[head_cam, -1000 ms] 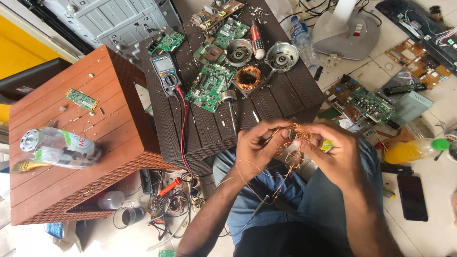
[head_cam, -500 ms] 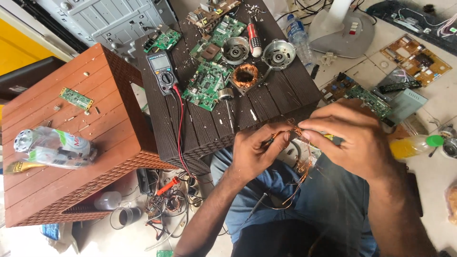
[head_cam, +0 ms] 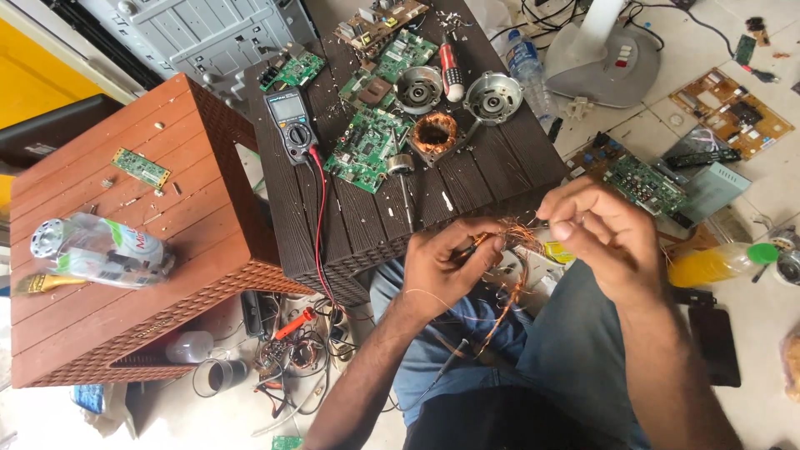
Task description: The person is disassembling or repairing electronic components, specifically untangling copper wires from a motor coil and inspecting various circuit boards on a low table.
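Note:
My left hand point(head_cam: 446, 267) pinches one end of a tangled bundle of thin copper wire point(head_cam: 515, 250) above my lap. My right hand point(head_cam: 604, 237) grips the other side of the same bundle, fingers closed on its strands. Loose copper strands trail down over my blue jeans point(head_cam: 542, 358). Both hands hover just in front of the dark brown stool point(head_cam: 367, 225), which carries a motor stator with copper winding point(head_cam: 435, 133), green circuit boards point(head_cam: 367, 150), metal motor housings point(head_cam: 493, 98) and a multimeter point(head_cam: 292, 125) with red and black leads.
A reddish-brown stool point(head_cam: 125, 275) at left holds a lying plastic bottle point(head_cam: 100, 250) and a small green board point(head_cam: 142, 167). More circuit boards point(head_cam: 646, 183), a fan base point(head_cam: 608, 58), a yellow bottle point(head_cam: 717, 265) and wire clutter point(head_cam: 292, 350) lie on the floor.
Both hands have stayed on the copper wire bundle and shifted slightly as they work it. The head view has drifted a little; the things on the stools have not moved.

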